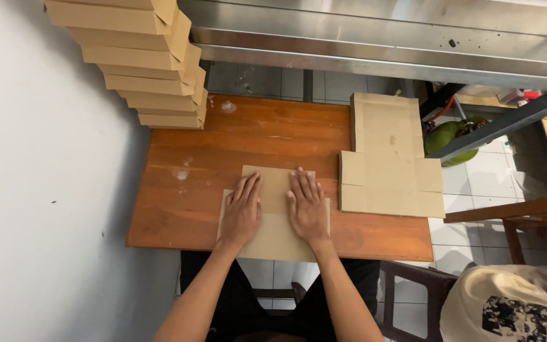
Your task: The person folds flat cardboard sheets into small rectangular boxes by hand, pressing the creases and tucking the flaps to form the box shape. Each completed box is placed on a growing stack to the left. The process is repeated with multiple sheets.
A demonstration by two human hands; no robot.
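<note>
A flat brown cardboard box blank (275,218) lies at the near edge of an orange wooden table (178,209). My left hand (242,212) presses flat on its left part, fingers spread and pointing away from me. My right hand (306,206) lies flat on its right part, beside the left hand. Neither hand grips anything; both palms rest on the cardboard.
A stack of flat cardboard blanks (387,158) sits on the table's right side, overhanging the edge. Several folded cardboard boxes (140,57) are stacked at the far left against a grey wall. A steel counter (381,38) runs beyond. Another person's shoulder (514,304) shows at lower right.
</note>
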